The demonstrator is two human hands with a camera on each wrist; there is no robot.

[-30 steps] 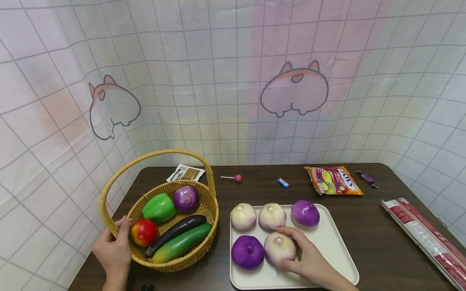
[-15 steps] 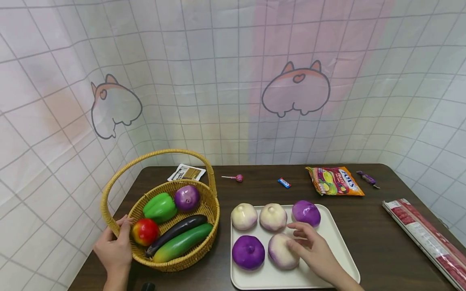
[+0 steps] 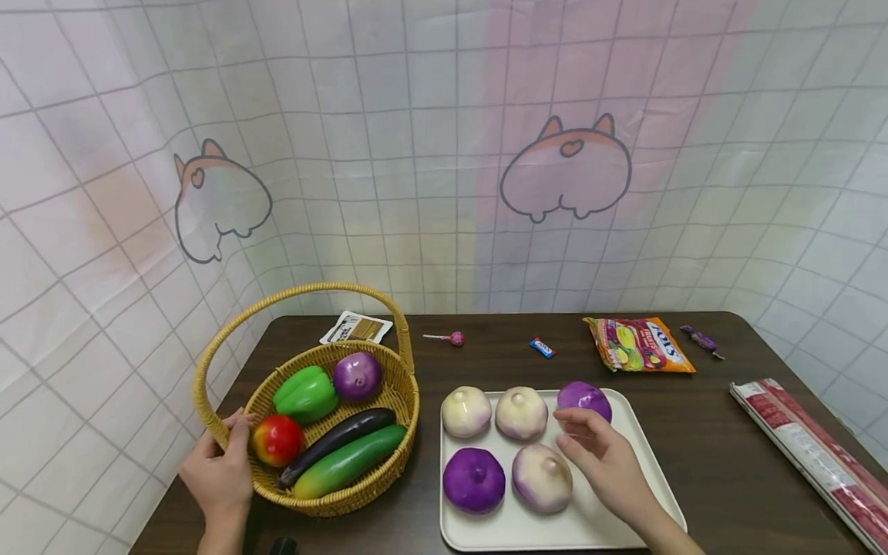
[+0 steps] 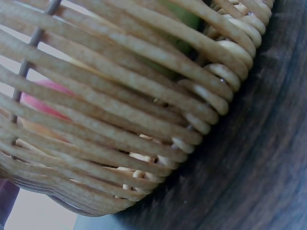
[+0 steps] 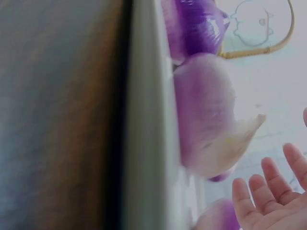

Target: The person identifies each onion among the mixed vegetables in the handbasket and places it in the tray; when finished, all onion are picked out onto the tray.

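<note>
My left hand [image 3: 220, 470] grips the rim of a yellow wicker basket [image 3: 361, 499] by the foot of its handle. Inside the basket lie a green bell pepper [image 3: 305, 395], a purple onion [image 3: 357, 377], a red-yellow fruit [image 3: 277, 440], a dark eggplant [image 3: 340, 442] and a long green vegetable [image 3: 350, 462]. Over the cream tray [image 3: 590, 532] my right hand [image 3: 610, 466] hangs with relaxed fingers, holding nothing, just right of a white-purple onion [image 3: 543, 478]. Also on the tray are two pale onions [image 3: 466, 412] and two deep purple onions [image 3: 475, 481], one partly behind the right hand.
Along the table's back lie a flat packet [image 3: 356, 327], a lollipop [image 3: 454, 338], a small blue candy [image 3: 542, 348], an orange candy bag [image 3: 640, 344] and a purple wrapped candy [image 3: 702, 341]. A long red-white package [image 3: 808, 451] lies at the right edge. A grid-patterned curtain [image 3: 444, 169] surrounds the table.
My right hand has let go of the near white-purple onion and drawn up and right. That onion sits slightly further right, its tip turned. The left hand stays on the basket.
</note>
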